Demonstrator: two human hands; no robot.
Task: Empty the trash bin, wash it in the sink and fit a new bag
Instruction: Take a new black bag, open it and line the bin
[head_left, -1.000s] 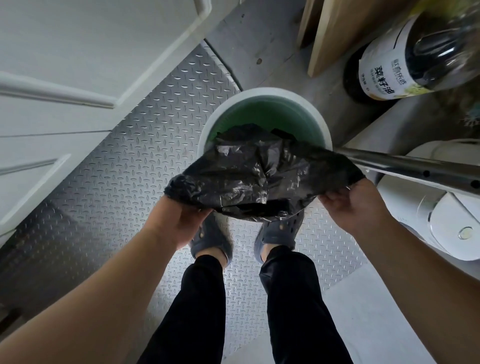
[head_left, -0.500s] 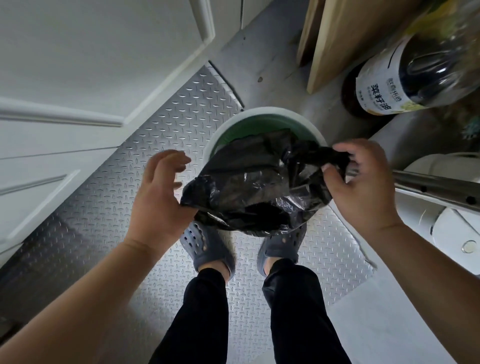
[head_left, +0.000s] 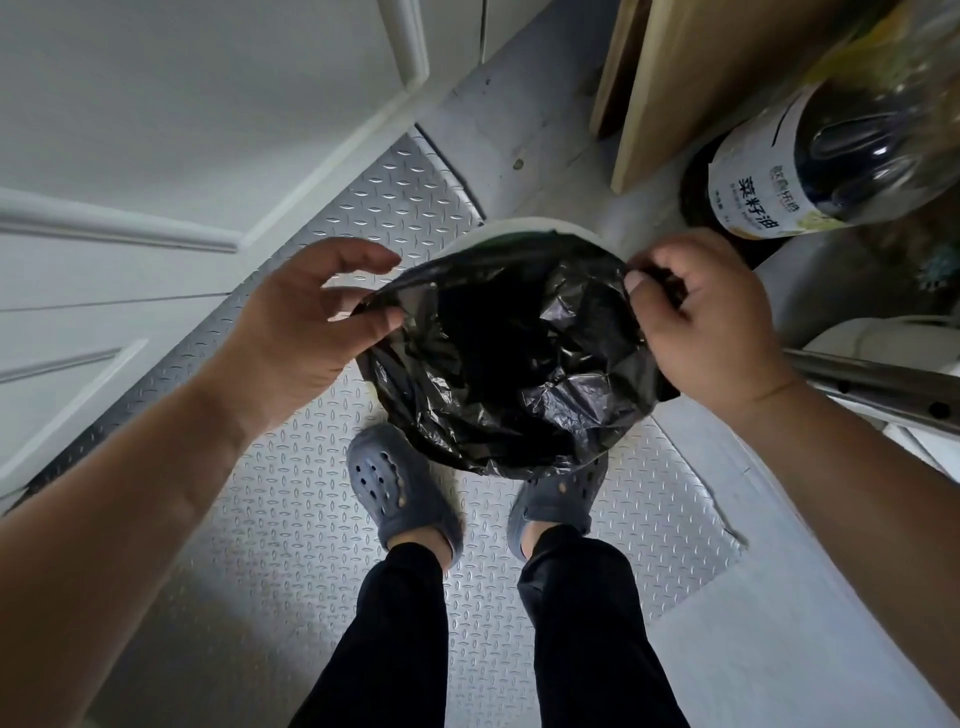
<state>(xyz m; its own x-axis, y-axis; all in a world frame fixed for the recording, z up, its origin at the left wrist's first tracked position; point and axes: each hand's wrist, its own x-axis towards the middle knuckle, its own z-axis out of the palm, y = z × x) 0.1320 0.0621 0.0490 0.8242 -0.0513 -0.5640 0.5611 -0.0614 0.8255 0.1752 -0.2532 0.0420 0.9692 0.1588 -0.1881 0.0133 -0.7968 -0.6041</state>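
A black plastic bag (head_left: 514, 364) is spread wide over the mouth of the round white bin (head_left: 524, 228), so only the bin's far rim shows. My left hand (head_left: 306, 332) is at the bag's left edge, thumb against the plastic, the other fingers spread above it. At the bag's right edge my right hand (head_left: 701, 317) pinches the plastic between thumb and fingers. The bin stands on the floor just ahead of my feet.
The floor is embossed metal plate (head_left: 291, 519). A white panelled door (head_left: 156, 156) is on the left. A large oil bottle (head_left: 831, 156) and a wooden board (head_left: 691, 78) are at the upper right. A metal tube (head_left: 872, 384) and a white appliance (head_left: 883, 338) lie at right.
Both hands rose from under the bunched bag to its sides. The bag has been pulled open wider and now covers nearly the whole bin mouth, hiding the green inside.
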